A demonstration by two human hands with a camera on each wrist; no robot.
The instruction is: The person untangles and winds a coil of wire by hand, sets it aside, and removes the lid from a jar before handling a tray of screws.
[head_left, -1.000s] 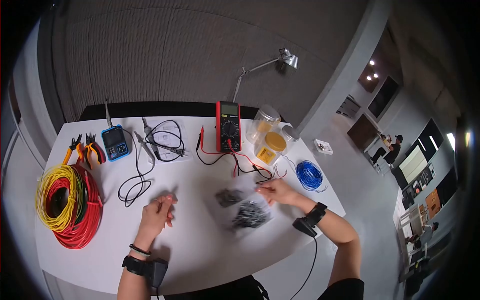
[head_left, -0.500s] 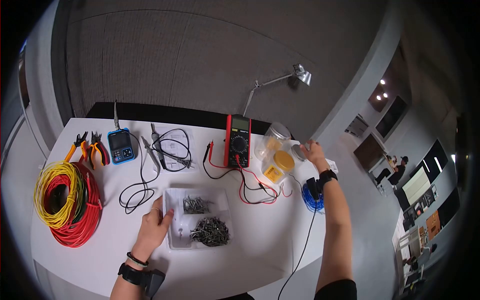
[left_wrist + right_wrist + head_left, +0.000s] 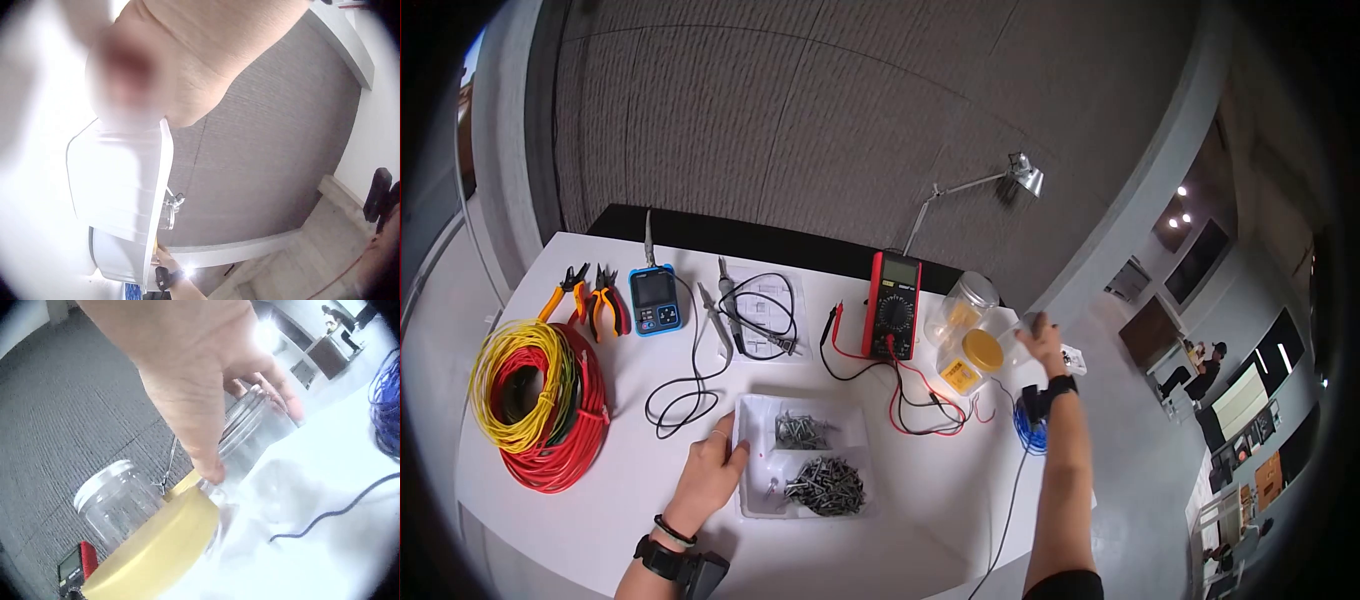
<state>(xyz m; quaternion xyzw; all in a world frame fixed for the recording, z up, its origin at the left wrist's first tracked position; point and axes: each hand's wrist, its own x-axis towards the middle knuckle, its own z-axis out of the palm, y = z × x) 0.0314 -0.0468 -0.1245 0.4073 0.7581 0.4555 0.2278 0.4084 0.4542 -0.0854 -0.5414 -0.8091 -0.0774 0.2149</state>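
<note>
At the left side of a white divided tray (image 3: 757, 470), my left hand (image 3: 706, 476) holds the rim with the thumb at its edge. One pile of small metal screws (image 3: 826, 488) lies in the front of the tray and a smaller pile (image 3: 800, 432) in a back compartment. My right hand (image 3: 1042, 346) reaches to the back right of the table. In the right wrist view its thumb and fingers grip a clear jar (image 3: 253, 440) around the lid end. Beside that jar are a yellow-lidded jar (image 3: 982, 351) and a larger clear jar (image 3: 972, 296).
Behind the tray lie a red multimeter (image 3: 893, 308) with leads, a soldering iron (image 3: 730, 300) with its cord and a blue meter (image 3: 655, 300). Pliers (image 3: 607, 305) and coiled red and yellow wire (image 3: 550, 440) are at left. Blue wire (image 3: 1030, 432) lies under the right wrist.
The tray, blurred by my right hand a second ago, now stands farther left with my left hand at its rim. My right hand has left it, reached back right and taken hold of the clear jar.
</note>
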